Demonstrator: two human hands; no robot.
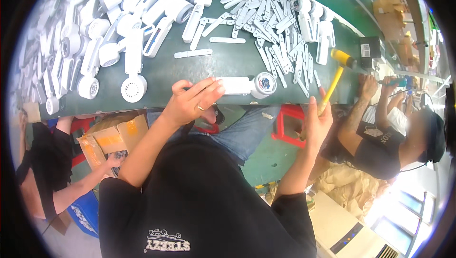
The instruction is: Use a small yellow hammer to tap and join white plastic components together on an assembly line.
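My left hand (194,100), a ring on one finger, is closed around the handle end of a white handheld fan (237,85). The fan lies sideways at the near edge of the green table. Its round head points right and shows circuitry inside. In my right hand (317,127) is a yellow mallet (332,84), gripped low on the handle, with its yellow-and-dark head raised over the table. Beyond the hands lie many slim light-grey strips (273,23) in a loose pile. One single strip (193,53) rests just beyond my left hand.
White fans (134,87) crowd the left and back of the green table (166,75). A few more fans (324,35) stand right of the strips. A dark box (372,51) is at the far right. Co-workers sit on both sides; a cardboard box (111,137) and red stool (289,122) are below.
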